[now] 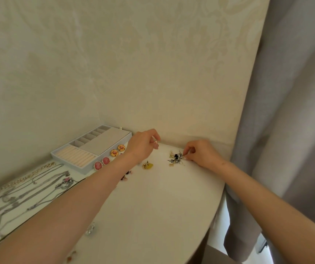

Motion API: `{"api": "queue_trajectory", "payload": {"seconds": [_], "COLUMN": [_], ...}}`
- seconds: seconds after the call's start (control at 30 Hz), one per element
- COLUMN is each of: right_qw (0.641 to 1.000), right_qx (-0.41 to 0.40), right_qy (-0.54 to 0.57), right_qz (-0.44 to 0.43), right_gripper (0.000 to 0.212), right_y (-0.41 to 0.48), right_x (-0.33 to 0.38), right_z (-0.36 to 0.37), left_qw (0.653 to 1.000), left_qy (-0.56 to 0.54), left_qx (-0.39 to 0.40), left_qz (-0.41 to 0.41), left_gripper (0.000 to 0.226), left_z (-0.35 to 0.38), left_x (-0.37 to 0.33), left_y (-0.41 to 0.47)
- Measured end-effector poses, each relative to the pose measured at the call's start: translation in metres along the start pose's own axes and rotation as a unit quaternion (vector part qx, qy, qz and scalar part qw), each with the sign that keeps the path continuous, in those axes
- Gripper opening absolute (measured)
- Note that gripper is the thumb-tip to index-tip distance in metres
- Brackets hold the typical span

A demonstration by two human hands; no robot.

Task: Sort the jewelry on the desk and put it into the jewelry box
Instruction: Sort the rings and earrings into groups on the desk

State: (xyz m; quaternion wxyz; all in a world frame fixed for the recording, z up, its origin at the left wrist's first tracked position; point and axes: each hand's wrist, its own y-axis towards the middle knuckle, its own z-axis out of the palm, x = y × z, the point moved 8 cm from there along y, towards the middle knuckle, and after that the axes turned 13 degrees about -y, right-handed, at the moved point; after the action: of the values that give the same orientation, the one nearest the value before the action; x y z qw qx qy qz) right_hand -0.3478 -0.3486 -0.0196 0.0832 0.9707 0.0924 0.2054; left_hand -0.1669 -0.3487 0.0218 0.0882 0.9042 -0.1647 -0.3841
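The right hand (200,153) rests on the white desk (162,206) near its far right corner, thumb and forefinger pinching the right edge of a tangled cluster of small pieces (176,159) in dark, silver and gold. The left hand (143,145) hovers above the desk to the left of that cluster with its fingers curled. A pinkish-gold glint shows at its fingertips, but I cannot tell whether it is a held piece or a ring worn on a finger. A yellow earring (147,165) lies between the two hands, nearer the left wrist. The jewelry box (88,149) sits open at the far left against the wall (114,73), with ring rolls at its near end and small compartments along its far side. Just beside its right side lie two pink earrings (101,163) and two orange-gold earrings (117,150). Silver and gold necklaces (29,187) are spread out at the near left. A grey curtain (286,111) hangs on the right.
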Motion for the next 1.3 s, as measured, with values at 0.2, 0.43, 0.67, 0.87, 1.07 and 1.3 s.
{"api": "queue_trajectory", "payload": {"seconds": [0.2,0.43,0.67,0.87,1.07,1.3], "right_qw": [0.999,0.996,0.996,0.997,0.998,0.998], "right_qx": [-0.038,0.027,0.041,0.021,-0.007,-0.021], "right_qy": [-0.006,0.023,0.036,0.058,0.043,-0.061], "right_qz": [-0.009,-0.080,-0.068,-0.041,-0.036,-0.025], "right_gripper": [0.006,0.025,0.008,0.010,0.007,0.008], "right_y": [-0.001,-0.011,-0.010,-0.006,-0.002,0.004], "right_x": [-0.002,0.028,0.026,0.012,0.010,0.023], "right_z": [-0.003,-0.002,0.002,-0.003,-0.005,-0.003], "left_qw": [0.999,0.999,0.996,0.982,0.978,0.982], "left_qy": [-0.048,-0.040,-0.020,0.073,0.106,0.109], "left_qx": [0.023,0.034,0.080,0.151,0.159,0.139], "left_qz": [-0.006,0.005,0.034,0.089,0.084,0.066], "left_gripper": [0.014,0.012,0.012,0.033,0.032,0.029], "left_z": [0.007,0.015,0.034,0.052,0.052,0.044], "left_x": [0.001,0.000,-0.004,-0.010,-0.006,-0.007], "left_y": [-0.004,-0.004,-0.007,-0.010,-0.007,-0.008]}}
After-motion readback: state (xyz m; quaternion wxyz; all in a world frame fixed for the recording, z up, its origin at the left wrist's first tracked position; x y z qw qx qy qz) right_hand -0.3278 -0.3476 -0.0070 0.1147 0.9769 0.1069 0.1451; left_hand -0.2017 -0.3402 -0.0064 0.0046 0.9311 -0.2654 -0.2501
